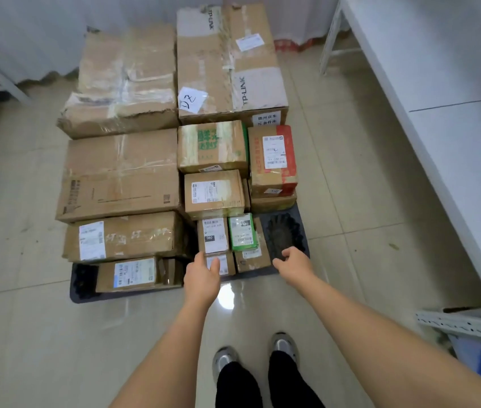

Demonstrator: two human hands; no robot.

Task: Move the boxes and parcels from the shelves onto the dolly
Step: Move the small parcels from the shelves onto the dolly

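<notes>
Left hand: left hand (pixel 202 273) reaches over the small brown cardboard parcel with white label (pixel 221 264) at the near edge of the dark plastic dolly (pixel 300 231), fingers loosely spread, grip not evident.
Right hand: right hand (pixel 293 262) hangs just right of it, fingers loosely curled, holding nothing.
Axis: parcel runs left-right.
Obstruction: green-labelled packet (pixel 243 232) stands just beyond.
Shelf: white metal shelf (pixel 439 83) far right.

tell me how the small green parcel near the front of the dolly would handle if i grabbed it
The green parcel is small and flat, so it is probably light and easy to lift with one hand. Its glossy wrapping may be a bit slippery. It lies on top of a brown box rather than on the dolly itself, so a push could slide it off.
</notes>
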